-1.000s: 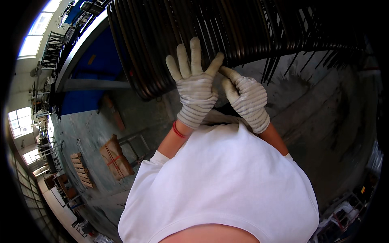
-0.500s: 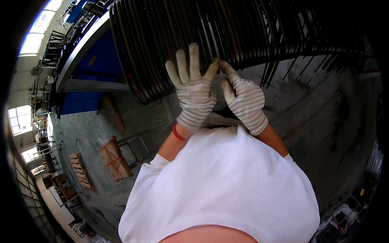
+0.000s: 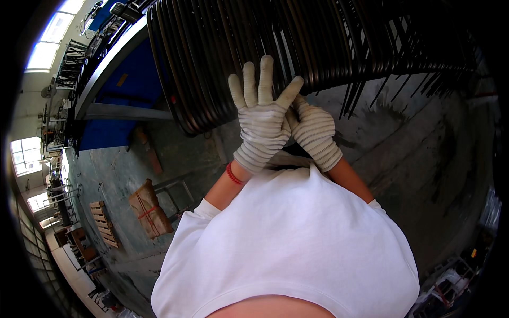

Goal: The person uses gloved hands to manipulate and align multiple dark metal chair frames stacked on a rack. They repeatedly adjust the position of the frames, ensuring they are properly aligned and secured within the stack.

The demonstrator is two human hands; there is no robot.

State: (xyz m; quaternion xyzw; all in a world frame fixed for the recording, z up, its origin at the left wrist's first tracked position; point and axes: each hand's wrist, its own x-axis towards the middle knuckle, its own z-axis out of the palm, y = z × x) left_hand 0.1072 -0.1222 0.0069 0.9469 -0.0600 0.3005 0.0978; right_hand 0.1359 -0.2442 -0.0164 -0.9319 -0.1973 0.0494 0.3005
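Observation:
My left hand [image 3: 262, 124], in a white striped work glove, is open with its fingers spread. Its fingers reach up over the lower part of a dense row of dark, bent metal tubes [image 3: 199, 69]; contact with them cannot be told. The left thumb is mostly hidden where the hands meet. Against that side of the left hand sits my right hand [image 3: 316, 130], gloved alike, its fingers bent. The right fingertips are partly covered by the left hand, so what they pinch does not show. A red bead bracelet [image 3: 233, 174] circles my left wrist.
A grey metal frame [image 3: 127, 111] with a blue panel [image 3: 103, 135] stands left of the tubes. On the floor to the left lie a brown strapped package [image 3: 150, 209] and a wooden pallet [image 3: 104, 223]. Cluttered items [image 3: 450, 283] occupy the lower right.
My left hand has shifted slightly right. The right hand's fingers have come down from the left index fingertip to the thumb side of the left hand, partly behind it.

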